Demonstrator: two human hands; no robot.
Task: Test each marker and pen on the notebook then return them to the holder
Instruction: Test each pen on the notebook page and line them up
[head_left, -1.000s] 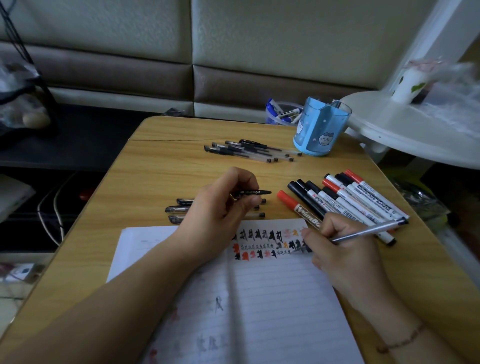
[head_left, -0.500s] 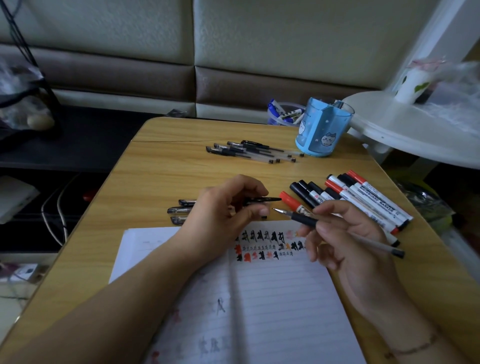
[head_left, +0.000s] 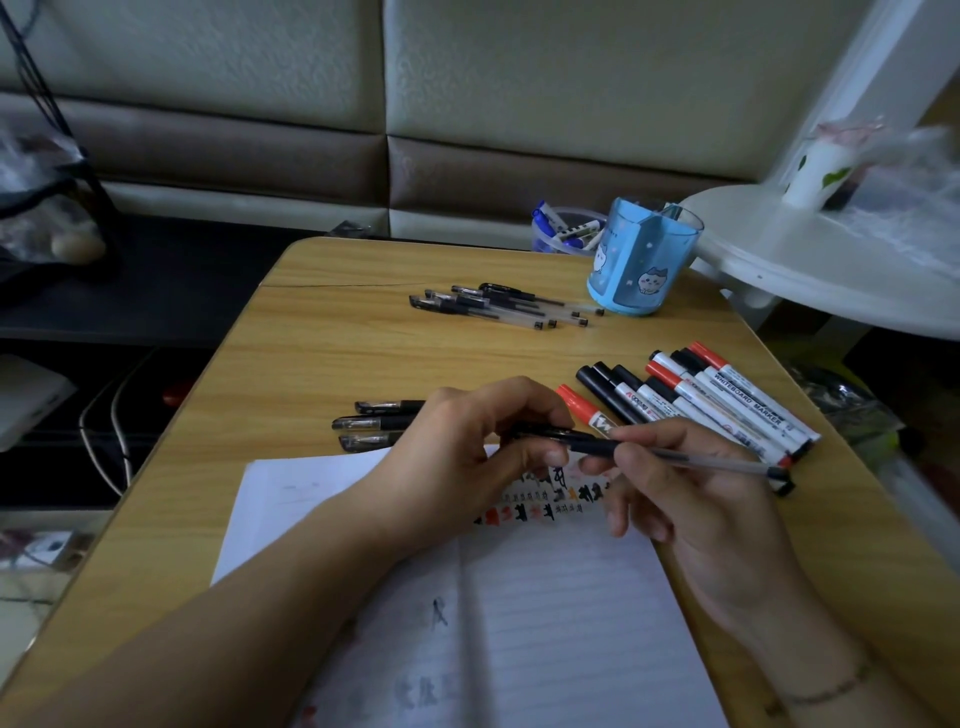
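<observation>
Light wood-grain table before beige padded wall — left hand pinching black pen cap, right hand gripping clear-barrelled pen above open lined notebook.

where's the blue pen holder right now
The blue pen holder stands at the table's far right corner, just right of the loose pens.

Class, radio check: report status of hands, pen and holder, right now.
Left hand pinches cap; right hand grips pen. Cap meeting tip above notebook. Holder upright; path unobstructed.
</observation>
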